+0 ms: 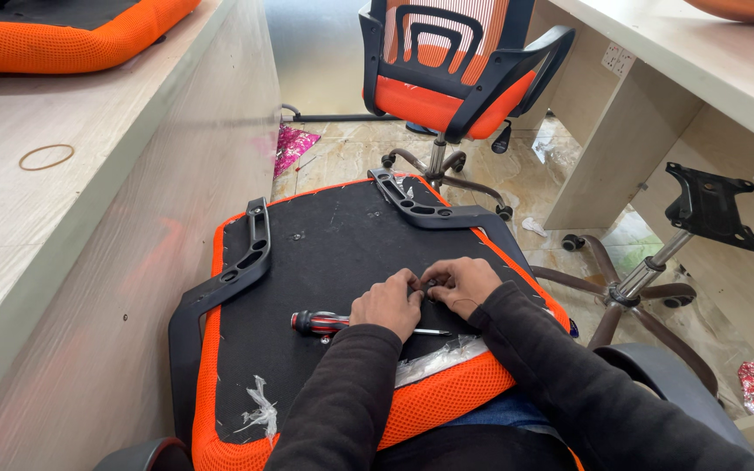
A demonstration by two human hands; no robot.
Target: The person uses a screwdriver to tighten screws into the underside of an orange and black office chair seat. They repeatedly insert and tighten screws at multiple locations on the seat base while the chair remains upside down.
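A person's left hand (pixel 387 303) and right hand (pixel 462 284) meet, fingers curled, over the black underside of an upturned orange mesh chair seat (pixel 325 253) resting on the lap; whatever the fingertips pinch is too small to make out. A red-and-black-handled screwdriver (pixel 320 323) lies just beside the left hand, its shaft partly hidden. Pale wooden desks (pixel 37 209) flank a littered tiled floor (pixel 342 153), where an assembled orange office chair (pixel 447 70) stands.
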